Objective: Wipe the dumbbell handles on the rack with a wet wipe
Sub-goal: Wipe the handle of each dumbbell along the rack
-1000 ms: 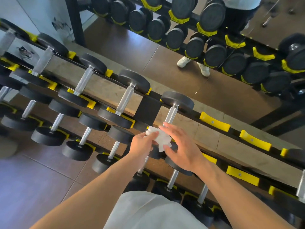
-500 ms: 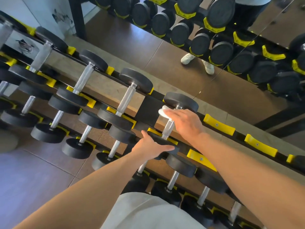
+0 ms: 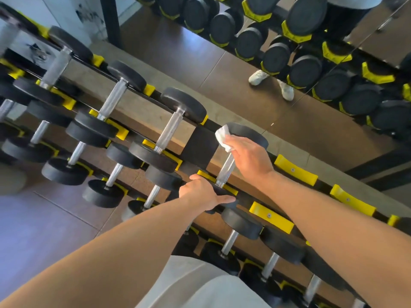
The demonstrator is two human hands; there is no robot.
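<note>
The wet wipe (image 3: 223,138), white and crumpled, is held in the right hand (image 3: 249,157) at the far end of a dumbbell handle (image 3: 226,168) on the top tier of the rack (image 3: 201,145). The fingers are curled round the wipe and the upper part of the knurled metal handle, just below the far black weight head (image 3: 246,135). The lower part of the handle is left bare and visible.

The left hand (image 3: 203,192) is laid on the near weight head of the same dumbbell, thumb stretched out to the right w/ fingers hidden over the far edge; whether the head is gripped or only pressed can't be told.

This dumbbell is the rightmost on the top tier. To its right, yellow cradles (image 3: 295,171) are seen unoccupied. To its left, approx. three more dumbbells (image 3: 171,130) are seated in a row, handles slanted the same way. Lower tiers w/ smaller dumbbells (image 3: 231,240) are seen below the forearms. A mirror (image 3: 289,52) behind the rack shows reflected weights and white shoes (image 3: 259,76).
</note>
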